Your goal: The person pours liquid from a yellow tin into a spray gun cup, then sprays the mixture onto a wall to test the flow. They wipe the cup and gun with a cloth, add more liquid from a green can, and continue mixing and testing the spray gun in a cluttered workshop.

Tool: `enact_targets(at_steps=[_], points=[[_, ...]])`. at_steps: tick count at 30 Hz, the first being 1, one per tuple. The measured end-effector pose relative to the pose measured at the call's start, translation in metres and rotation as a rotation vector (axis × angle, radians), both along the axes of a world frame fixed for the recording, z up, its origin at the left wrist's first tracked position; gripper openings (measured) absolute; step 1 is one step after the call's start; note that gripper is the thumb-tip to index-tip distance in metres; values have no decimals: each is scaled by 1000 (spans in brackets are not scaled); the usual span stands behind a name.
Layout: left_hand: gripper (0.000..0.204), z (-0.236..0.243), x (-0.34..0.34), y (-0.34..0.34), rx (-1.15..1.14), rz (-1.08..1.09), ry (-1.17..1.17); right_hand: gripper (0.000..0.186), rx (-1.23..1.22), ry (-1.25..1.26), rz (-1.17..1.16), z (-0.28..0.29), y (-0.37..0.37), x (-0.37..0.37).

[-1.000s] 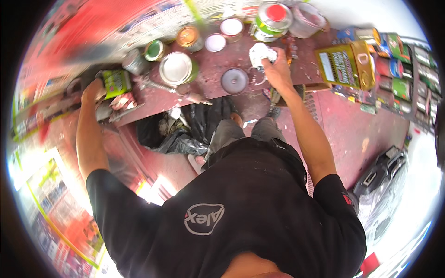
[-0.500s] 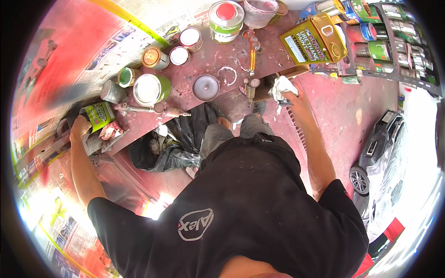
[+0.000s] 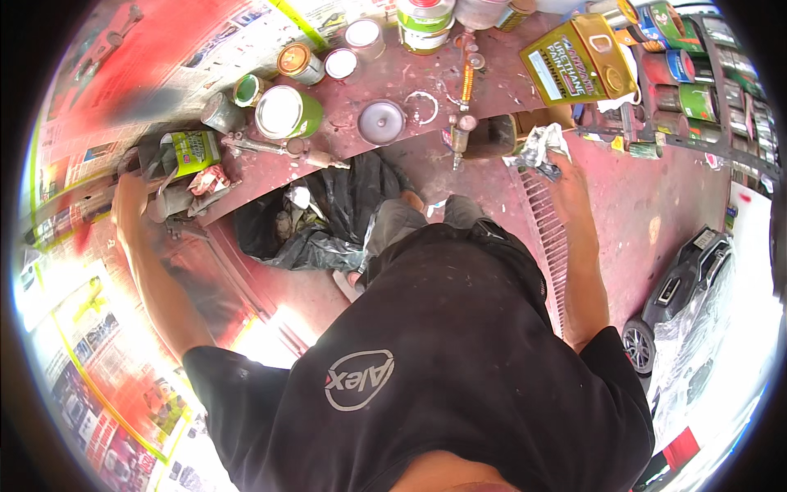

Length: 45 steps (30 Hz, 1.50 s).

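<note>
My left hand (image 3: 129, 197) reaches to the far left end of the bench, beside a green-labelled can (image 3: 195, 152) and some grey, paint-stained items. Its fingers are blurred and partly hidden, so whether they grip anything is unclear. A crumpled pinkish rag (image 3: 208, 180) lies just right of that hand. On the other side, my right hand (image 3: 567, 174) is closed around a crumpled white cloth (image 3: 543, 148), held off the bench's front edge near an open cardboard box (image 3: 525, 127).
Paint cans (image 3: 288, 112), a round lid (image 3: 381, 122) and spray guns (image 3: 463, 123) are on the stained bench (image 3: 344, 98). A gold thinner tin (image 3: 578, 61) stands at right, near a can rack (image 3: 713, 90). A black bag (image 3: 328, 221) sits below; a dark car bumper (image 3: 684, 262) lies right.
My left hand has shifted left, away from the green-labelled can. The right hand still holds the white cloth, a little lower against the bench. The whole view has tilted slightly.
</note>
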State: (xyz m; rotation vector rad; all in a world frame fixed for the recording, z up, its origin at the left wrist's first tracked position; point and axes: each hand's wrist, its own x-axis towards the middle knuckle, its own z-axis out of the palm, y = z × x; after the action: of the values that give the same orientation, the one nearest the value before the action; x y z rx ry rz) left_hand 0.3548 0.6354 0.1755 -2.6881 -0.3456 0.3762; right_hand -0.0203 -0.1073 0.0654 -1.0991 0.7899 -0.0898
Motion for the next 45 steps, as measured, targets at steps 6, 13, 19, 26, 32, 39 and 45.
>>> enact_targets(at_steps=[6,13,19,26,32,39,45], points=[[42,43,-190,-46,-528,-24,-561,32,215,-122,-34,1,-11,-39],[16,29,-351,-404,-1637,152,-208,35,260,-174,-148,34,-27,-108],[13,-32,-435,-605,-2099,-218,466,35,247,-287,-264,63,-43,-170],[17,-67,-519,-740,-1802,-763,502,35,347,-525,-592,73,-58,-247],[17,-63,-565,-791,-1865,-421,1031,40,73,-429,-791,64,-77,-308],[12,-61,-605,-823,-1727,-562,1225,40,-79,-350,-898,46,-113,-323],[14,-61,-606,-828,-1766,-403,1206,45,-53,-280,-891,30,-134,-318]])
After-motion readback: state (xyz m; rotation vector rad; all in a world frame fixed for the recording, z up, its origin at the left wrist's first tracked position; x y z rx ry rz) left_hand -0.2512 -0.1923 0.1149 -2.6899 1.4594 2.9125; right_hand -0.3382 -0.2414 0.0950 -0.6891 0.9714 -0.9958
